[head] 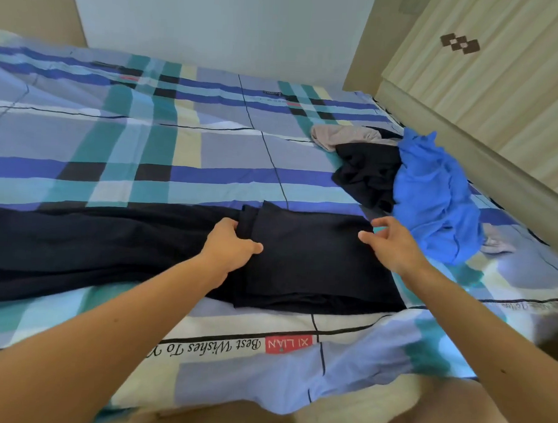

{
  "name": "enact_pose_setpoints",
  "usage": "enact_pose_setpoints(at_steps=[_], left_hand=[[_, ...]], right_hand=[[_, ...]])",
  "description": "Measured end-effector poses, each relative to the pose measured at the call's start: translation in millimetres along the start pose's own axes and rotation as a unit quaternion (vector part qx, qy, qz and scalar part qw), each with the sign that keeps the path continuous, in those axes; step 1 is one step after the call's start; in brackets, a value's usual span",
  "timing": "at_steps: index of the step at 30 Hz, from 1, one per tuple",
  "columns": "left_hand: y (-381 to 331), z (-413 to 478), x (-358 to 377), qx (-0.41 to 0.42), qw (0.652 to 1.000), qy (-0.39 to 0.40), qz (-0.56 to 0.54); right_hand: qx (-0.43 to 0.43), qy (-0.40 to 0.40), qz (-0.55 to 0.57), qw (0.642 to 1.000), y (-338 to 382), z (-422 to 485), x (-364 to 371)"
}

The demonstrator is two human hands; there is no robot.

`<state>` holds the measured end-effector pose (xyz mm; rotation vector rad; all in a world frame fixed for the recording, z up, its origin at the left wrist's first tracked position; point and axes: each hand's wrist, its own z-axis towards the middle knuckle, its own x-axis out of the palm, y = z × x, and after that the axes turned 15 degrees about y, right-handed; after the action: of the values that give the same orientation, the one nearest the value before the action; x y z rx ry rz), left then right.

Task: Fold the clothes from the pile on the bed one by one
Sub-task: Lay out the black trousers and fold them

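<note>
A long dark navy garment (314, 260) lies flat across the near part of the bed, stretching off to the left, with its right end folded over into a rectangle. My left hand (230, 244) grips the folded edge at the fold's left side, fingers tucked into the cloth. My right hand (388, 243) hovers just above the fold's right edge, fingers loosely spread and holding nothing. To the right lies the pile: a bright blue garment (431, 198), a black one (369, 173) and a beige one (341, 135).
The bed has a blue, teal and white plaid cover (146, 135) with printed text near its front edge. A wooden headboard (487, 92) rises along the right side. A pale wall stands behind the bed. A small light cloth (497, 245) peeks from under the blue garment.
</note>
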<state>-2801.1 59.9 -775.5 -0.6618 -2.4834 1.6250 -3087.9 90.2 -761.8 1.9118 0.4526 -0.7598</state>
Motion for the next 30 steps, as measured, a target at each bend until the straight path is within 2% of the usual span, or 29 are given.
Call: enact_pose_setpoints(at_steps=[2, 5, 9, 14, 18, 20, 21, 22, 24, 27, 30], left_hand=[[0.2, 2.2, 0.7, 0.013, 1.000, -0.014, 0.005], [-0.6, 2.1, -14.6, 0.033, 0.997, -0.061, 0.036], [8.3, -9.9, -44.7, 0.038, 0.978, -0.109, 0.176], [15.6, -15.0, -66.2, 0.004, 0.941, -0.153, 0.301], [18.4, -21.5, -79.6, -0.035, 0.881, -0.200, 0.426], [24.2, -21.3, -81.9, -0.018, 0.823, -0.229, 0.519], [26.6, -20.8, -79.8, 0.016, 0.790, -0.235, 0.567], [27.9, -20.1, -75.0, 0.072, 0.766, -0.231, 0.596], [27.4, -19.7, -57.5, 0.153, 0.757, -0.163, 0.613], [29.6, -12.3, -24.5, 0.140, 0.783, -0.047, 0.604], [29.6, -0.8, 13.6, 0.122, 0.794, 0.003, 0.595]], right_hand=[[0.048, -0.001, 0.018, 0.999, -21.2, 3.5, 1.8], [0.056, 0.016, 0.087, 0.995, -34.7, 7.7, 4.7], [0.017, 0.134, 0.163, 0.977, -29.4, 9.1, 19.7], [0.024, 0.182, 0.218, 0.959, -10.9, 4.4, 26.7], [0.031, 0.179, 0.230, 0.956, -8.4, 11.1, 30.8], [0.022, 0.181, 0.216, 0.959, -8.6, 13.4, 36.9], [0.016, 0.179, 0.209, 0.961, -7.9, 13.7, 40.4], [0.009, 0.173, 0.201, 0.964, -6.9, 12.9, 42.3], [-0.002, 0.147, 0.196, 0.970, -7.6, 14.9, 40.5], [-0.015, 0.118, 0.177, 0.977, -13.0, 18.3, 14.9], [-0.013, 0.071, 0.108, 0.992, -22.8, 23.7, -33.8]])
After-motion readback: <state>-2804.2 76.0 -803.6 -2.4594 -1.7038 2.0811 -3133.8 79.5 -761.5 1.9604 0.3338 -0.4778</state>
